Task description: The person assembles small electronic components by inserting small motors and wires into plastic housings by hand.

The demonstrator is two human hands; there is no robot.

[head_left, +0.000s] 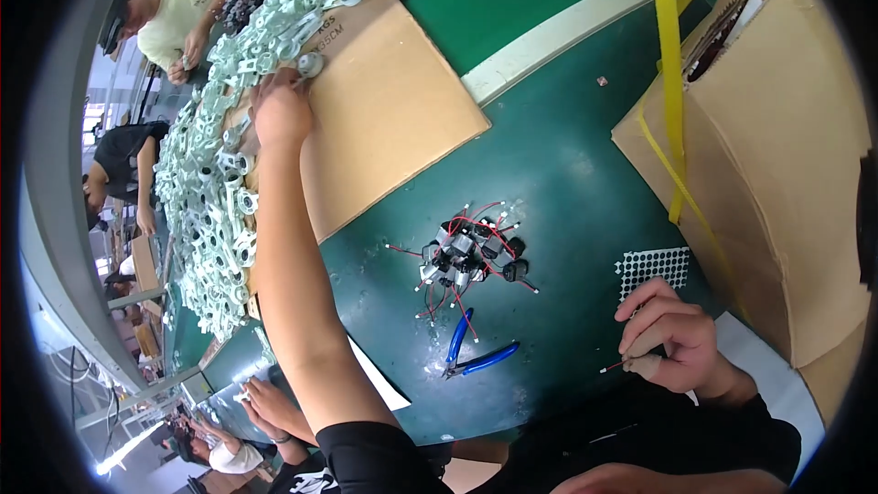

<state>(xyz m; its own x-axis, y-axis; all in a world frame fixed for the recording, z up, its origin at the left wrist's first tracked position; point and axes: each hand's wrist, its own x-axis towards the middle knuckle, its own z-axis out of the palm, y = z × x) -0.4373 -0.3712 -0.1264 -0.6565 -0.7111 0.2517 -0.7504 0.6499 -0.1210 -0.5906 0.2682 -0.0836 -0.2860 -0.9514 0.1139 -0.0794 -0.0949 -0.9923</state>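
My left hand (282,114) reaches to the far left, onto the edge of a large heap of pale green plastic parts (206,220). Its fingers close at one such part with a round end (311,64); the grip is partly hidden. My right hand (675,338) is closed at the lower right, with a thin red wire lead (611,368) sticking out from the fingertips. Whatever else lies in that palm is hidden. Between the hands sits a small pile of motors with red and black wires (466,252). Blue-handled cutting pliers (480,359) lie open just below it.
Flattened cardboard (393,101) lies under the heap's right side. A perforated white sheet with black dots (654,270) is beside my right hand. A big carton (750,155) with a yellow strap (670,55) stands at right. Other people work along the left, one hand pair (270,407) close to my left arm.
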